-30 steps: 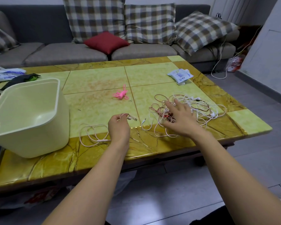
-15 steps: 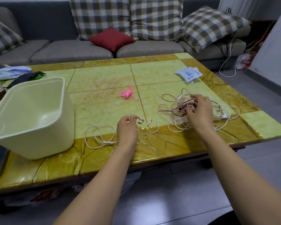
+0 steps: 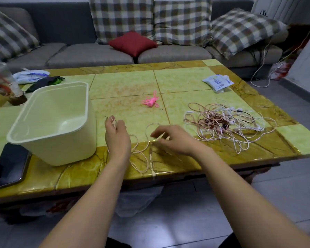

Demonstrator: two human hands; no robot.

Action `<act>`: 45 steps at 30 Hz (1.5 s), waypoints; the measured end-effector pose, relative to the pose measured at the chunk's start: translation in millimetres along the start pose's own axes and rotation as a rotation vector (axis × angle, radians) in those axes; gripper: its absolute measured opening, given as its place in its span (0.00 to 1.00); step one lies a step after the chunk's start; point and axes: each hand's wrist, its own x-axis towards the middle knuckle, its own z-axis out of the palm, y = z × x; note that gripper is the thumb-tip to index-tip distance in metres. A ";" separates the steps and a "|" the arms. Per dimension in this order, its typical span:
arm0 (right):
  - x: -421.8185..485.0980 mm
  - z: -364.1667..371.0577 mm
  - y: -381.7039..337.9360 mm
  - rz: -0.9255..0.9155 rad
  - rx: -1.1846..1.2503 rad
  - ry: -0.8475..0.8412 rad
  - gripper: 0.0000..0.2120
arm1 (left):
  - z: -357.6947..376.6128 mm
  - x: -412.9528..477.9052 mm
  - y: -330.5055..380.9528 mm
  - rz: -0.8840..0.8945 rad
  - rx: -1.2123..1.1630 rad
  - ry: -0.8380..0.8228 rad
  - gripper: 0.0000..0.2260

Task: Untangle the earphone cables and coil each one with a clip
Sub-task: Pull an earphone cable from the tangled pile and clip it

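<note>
A tangled heap of white, pink and dark earphone cables (image 3: pixel 227 124) lies on the right part of the yellow-green table (image 3: pixel 125 85). One separate pale pink earphone cable (image 3: pixel 141 154) loops loosely near the front edge. My left hand (image 3: pixel 116 136) pinches one end of that cable at its fingertips. Just right of it, my right hand (image 3: pixel 170 138) hovers over the same cable with fingers spread and blurred. A bunch of pink clips (image 3: pixel 150 101) sits mid-table, beyond both hands.
A cream plastic bin (image 3: pixel 55 122) stands left of my left hand. A dark phone (image 3: pixel 9 165) lies at the front left corner. A plastic cup (image 3: pixel 5 83), a white bag (image 3: pixel 31 76) and a white packet (image 3: pixel 217 82) sit farther back, before a grey sofa (image 3: pixel 97 54).
My right hand left the tangled heap and moved left, toward the single cable. My left hand kept its grip on the cable end and shifted slightly left, and the cable loops were dragged.
</note>
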 end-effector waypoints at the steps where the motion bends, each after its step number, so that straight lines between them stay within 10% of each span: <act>1: 3.5 11.3 -4.5 -0.019 -0.023 -0.062 0.15 | -5.2 3.0 -1.9 0.012 0.021 -0.005 0.20; 11: 25.2 28.6 -2.0 0.098 -0.479 0.152 0.07 | -23.0 20.7 -24.9 0.085 0.745 -0.232 0.19; 15: 24.7 4.1 -4.3 0.197 -0.111 0.386 0.06 | -29.7 16.3 -17.6 0.146 0.907 -0.176 0.22; 21: 10.7 -14.3 -21.3 0.251 0.596 0.394 0.07 | -23.8 -7.0 11.3 0.511 0.508 -0.112 0.11; 28: -2.2 -29.3 -33.1 0.177 1.276 0.280 0.07 | 4.7 -33.6 17.4 0.334 0.348 -0.573 0.16; 35: -10.5 -42.9 -15.7 0.195 1.546 0.458 0.09 | -2.2 -34.3 14.0 0.215 0.205 -0.606 0.10; 42: -18.1 -28.4 11.2 0.471 0.679 0.402 0.15 | -4.1 -32.7 10.9 0.240 0.138 -0.449 0.06; 45: -21.5 -22.2 -0.9 0.145 0.161 0.533 0.27 | 0.4 -33.6 11.3 0.209 0.107 -0.466 0.07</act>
